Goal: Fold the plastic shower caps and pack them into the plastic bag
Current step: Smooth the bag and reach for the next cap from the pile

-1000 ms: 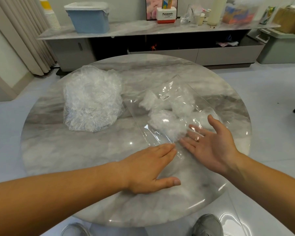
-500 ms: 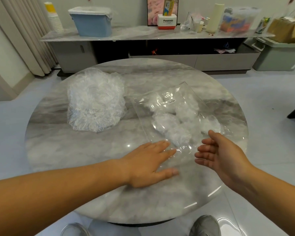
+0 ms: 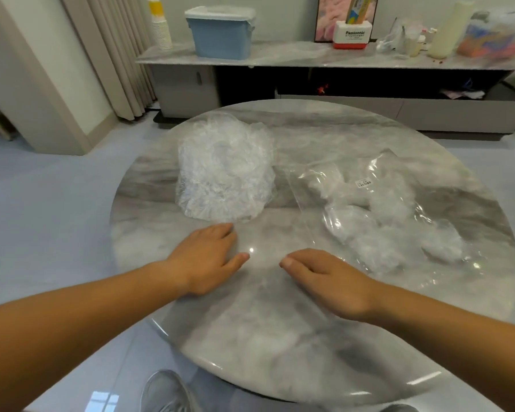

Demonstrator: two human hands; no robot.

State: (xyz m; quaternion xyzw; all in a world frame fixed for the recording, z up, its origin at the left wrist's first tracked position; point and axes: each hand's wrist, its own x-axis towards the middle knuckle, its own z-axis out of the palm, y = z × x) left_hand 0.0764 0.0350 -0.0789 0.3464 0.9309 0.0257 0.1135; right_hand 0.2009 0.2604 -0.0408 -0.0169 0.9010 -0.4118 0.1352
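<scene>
Round grey marble tabletop, seen from above at its near edge. Just beyond the left hand, a loose heap of clear, crinkled shower caps sits on the tabletop, its near edge almost at that hand's fingertips. Beyond the right hand and to its outer side lies a flat, clear plastic bag holding several white bundled caps, with a small white barcode label on its far part. Heap and bag lie side by side, close but apart.

Both hands are palm down, low over the tabletop, thumbs pointing toward each other with a gap between. The left hand's fingers are relaxed and grasp nothing. The right hand's fingers are loosely bent and also grasp nothing. They are at the bag's near corner, and whether they touch the plastic cannot be told.

Far beyond both hands, a long low sideboard carries a blue lidded bin, a stack of paper cups and a red-and-white box. Beige curtains hang far beyond the left hand. Below the left forearm, 1 grey shoe shows on the floor.
</scene>
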